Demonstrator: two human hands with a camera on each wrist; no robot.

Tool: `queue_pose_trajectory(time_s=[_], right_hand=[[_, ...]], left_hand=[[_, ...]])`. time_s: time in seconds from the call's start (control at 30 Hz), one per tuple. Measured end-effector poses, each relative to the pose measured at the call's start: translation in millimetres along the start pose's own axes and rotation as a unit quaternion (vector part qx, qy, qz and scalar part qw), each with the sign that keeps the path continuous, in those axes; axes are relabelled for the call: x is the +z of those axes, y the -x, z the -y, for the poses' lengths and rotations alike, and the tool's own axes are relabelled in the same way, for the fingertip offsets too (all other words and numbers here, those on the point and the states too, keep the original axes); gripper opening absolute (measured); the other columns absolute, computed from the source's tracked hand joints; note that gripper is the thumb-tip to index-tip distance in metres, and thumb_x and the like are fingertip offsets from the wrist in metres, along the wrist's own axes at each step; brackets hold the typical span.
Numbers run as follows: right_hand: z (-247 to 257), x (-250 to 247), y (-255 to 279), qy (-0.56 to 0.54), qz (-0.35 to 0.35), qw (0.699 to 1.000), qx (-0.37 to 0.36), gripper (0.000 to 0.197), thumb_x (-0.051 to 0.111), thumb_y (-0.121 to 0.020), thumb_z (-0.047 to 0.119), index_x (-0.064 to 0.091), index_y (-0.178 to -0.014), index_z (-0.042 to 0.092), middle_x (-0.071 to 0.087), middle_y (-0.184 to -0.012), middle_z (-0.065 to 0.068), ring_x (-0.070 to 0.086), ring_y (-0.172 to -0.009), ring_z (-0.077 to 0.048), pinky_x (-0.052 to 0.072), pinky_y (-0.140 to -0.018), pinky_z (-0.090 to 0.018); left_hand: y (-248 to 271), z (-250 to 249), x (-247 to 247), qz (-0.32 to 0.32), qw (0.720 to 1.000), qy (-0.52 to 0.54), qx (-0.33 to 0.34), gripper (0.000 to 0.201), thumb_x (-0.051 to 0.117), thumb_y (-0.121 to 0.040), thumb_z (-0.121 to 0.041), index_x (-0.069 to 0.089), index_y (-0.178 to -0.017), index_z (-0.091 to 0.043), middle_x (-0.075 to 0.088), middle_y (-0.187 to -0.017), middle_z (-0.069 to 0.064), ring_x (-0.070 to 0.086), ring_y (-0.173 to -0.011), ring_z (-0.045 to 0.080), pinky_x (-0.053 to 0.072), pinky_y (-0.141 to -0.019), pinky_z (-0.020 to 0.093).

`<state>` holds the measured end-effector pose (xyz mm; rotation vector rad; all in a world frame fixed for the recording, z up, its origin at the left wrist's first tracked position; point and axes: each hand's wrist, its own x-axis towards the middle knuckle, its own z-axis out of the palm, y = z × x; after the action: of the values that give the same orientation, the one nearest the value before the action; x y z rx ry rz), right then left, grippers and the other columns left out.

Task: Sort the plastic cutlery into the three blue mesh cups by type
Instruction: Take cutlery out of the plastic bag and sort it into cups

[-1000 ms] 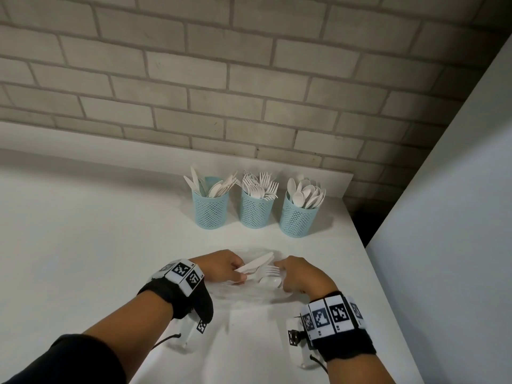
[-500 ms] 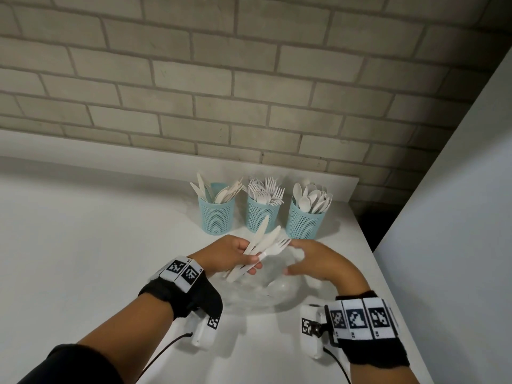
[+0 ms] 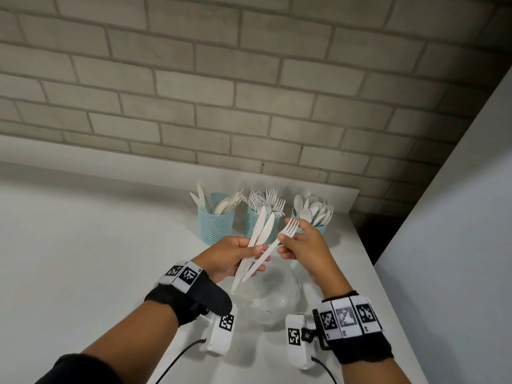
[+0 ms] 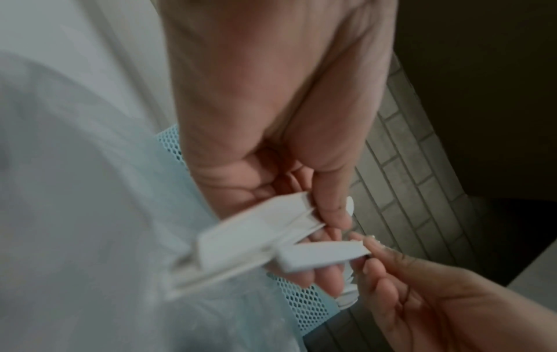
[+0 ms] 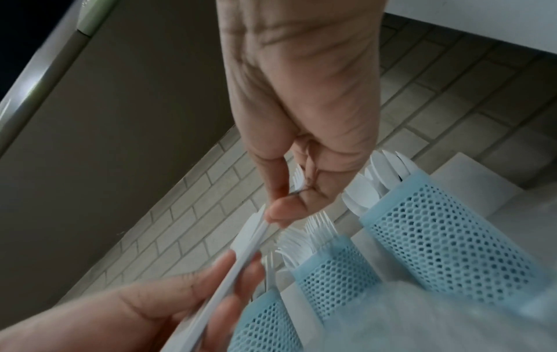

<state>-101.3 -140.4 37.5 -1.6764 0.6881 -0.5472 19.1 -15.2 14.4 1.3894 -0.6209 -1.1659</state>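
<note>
My left hand grips two white plastic knives by their handles, blades pointing up toward the cups. A white fork angles out of the same bundle, its handle end still lying across my left fingers. My right hand pinches the fork below its tines. Three blue mesh cups stand behind: the left cup holds knives, the middle cup holds forks, and the right cup holds spoons. In the right wrist view the fork cup and spoon cup lie just beyond my fingers.
A clear plastic bowl sits on the white counter under my hands. A brick wall backs the counter. The counter's right edge drops off beside a grey panel.
Both hands have lifted from the bowl toward the cups. My right hand, empty half a second ago, now pinches the fork and draws it rightward away from the knives.
</note>
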Motion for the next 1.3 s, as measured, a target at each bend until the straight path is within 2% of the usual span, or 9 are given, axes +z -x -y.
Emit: queue_pose_trajectory(time_s=[0.13, 0.23, 0.4, 0.5, 0.67, 0.9, 1.13, 1.23, 1.3], right_hand=[[8, -10, -23, -0.026, -0.089, 0.995, -0.032, 0.028, 0.051, -0.089, -0.007, 0.049, -0.101, 0.018, 0.059, -0.074, -0.008, 0.058, -0.045, -0.004, 0.053, -0.051, -0.02], [22, -16, -36, -0.023, -0.15, 0.985, -0.081, 0.037, 0.046, -0.09, -0.006, 0.043, -0.111, 0.024, 0.056, -0.082, -0.002, 0.06, -0.053, -0.013, 0.056, -0.059, -0.027], [42, -14, -48, 0.024, -0.215, 0.959, -0.181, 0.03, 0.039, -0.096, 0.004, 0.045, -0.121, 0.019, 0.058, -0.08, 0.003, 0.062, -0.051, -0.003, 0.055, -0.059, -0.017], [42, -3, -56, 0.06, -0.248, 0.943, -0.216, 0.019, 0.034, -0.098, 0.011, 0.05, -0.109, 0.017, 0.062, -0.069, -0.001, 0.066, -0.06, -0.017, 0.054, -0.068, -0.029], [24, 11, -71, 0.216, -0.198, 0.932, -0.213, 0.028, 0.032, -0.101, 0.023, 0.054, -0.115, 0.013, 0.062, -0.1, -0.014, 0.062, -0.091, -0.03, 0.048, -0.076, -0.033], [13, 19, -72, 0.394, -0.119, 0.902, -0.129, 0.04, 0.029, -0.101, 0.031, 0.045, -0.137, 0.027, 0.031, -0.145, -0.016, 0.023, -0.132, -0.033, 0.022, -0.108, -0.038], [1, 26, -75, 0.486, -0.049, 0.868, -0.087, 0.04, 0.028, -0.1, 0.038, 0.039, -0.138, 0.041, 0.01, -0.157, -0.005, 0.006, -0.14, -0.033, 0.013, -0.113, -0.047], [5, 28, -77, 0.482, -0.037, 0.873, -0.071, 0.043, 0.027, -0.1, 0.036, 0.031, -0.143, 0.035, 0.008, -0.158, -0.004, 0.005, -0.141, -0.033, 0.012, -0.113, -0.048], [9, 31, -74, 0.423, -0.078, 0.895, -0.118, 0.045, 0.031, -0.1, 0.033, 0.031, -0.144, 0.027, 0.019, -0.156, -0.004, 0.011, -0.139, -0.029, 0.016, -0.112, -0.044]], left_hand=[[-1, 2, -5, -0.019, 0.999, 0.037, -0.012, 0.013, 0.055, -0.093, -0.018, 0.066, -0.1, -0.014, 0.072, -0.09, 0.004, 0.071, -0.071, 0.015, 0.056, -0.063, 0.023], [-2, 2, -7, -0.035, 0.998, 0.047, -0.001, 0.012, 0.055, -0.093, -0.021, 0.065, -0.098, -0.016, 0.072, -0.089, 0.003, 0.071, -0.07, 0.014, 0.056, -0.067, 0.023], [-7, -1, -7, -0.065, 0.995, 0.068, 0.033, 0.015, 0.056, -0.092, -0.026, 0.066, -0.101, -0.019, 0.072, -0.084, 0.0, 0.07, -0.071, 0.011, 0.055, -0.066, 0.021], [-9, -4, -6, -0.086, 0.992, 0.069, 0.054, 0.015, 0.053, -0.094, -0.026, 0.065, -0.1, -0.021, 0.07, -0.083, -0.001, 0.066, -0.071, 0.009, 0.053, -0.068, 0.02], [-12, -5, -5, -0.101, 0.989, 0.075, 0.074, 0.018, 0.047, -0.097, -0.025, 0.064, -0.102, -0.02, 0.061, -0.078, -0.002, 0.055, -0.067, 0.009, 0.048, -0.064, 0.018], [-13, -5, -5, -0.073, 0.991, 0.085, 0.078, 0.025, 0.038, -0.101, -0.024, 0.06, -0.11, -0.018, 0.049, -0.074, -0.001, 0.044, -0.062, 0.009, 0.041, -0.058, 0.02], [-10, -3, -4, -0.048, 0.99, 0.113, 0.062, 0.027, 0.038, -0.1, -0.01, 0.057, -0.12, -0.009, 0.058, -0.082, 0.001, 0.051, -0.069, 0.01, 0.046, -0.062, 0.019], [-8, -1, -4, -0.049, 0.99, 0.115, 0.065, 0.023, 0.043, -0.098, -0.009, 0.058, -0.116, -0.01, 0.065, -0.089, 0.002, 0.058, -0.071, 0.008, 0.05, -0.064, 0.018], [-8, 0, -6, -0.053, 0.988, 0.128, 0.068, 0.021, 0.046, -0.097, -0.01, 0.059, -0.113, -0.01, 0.068, -0.091, 0.002, 0.063, -0.069, 0.005, 0.052, -0.065, 0.017]])
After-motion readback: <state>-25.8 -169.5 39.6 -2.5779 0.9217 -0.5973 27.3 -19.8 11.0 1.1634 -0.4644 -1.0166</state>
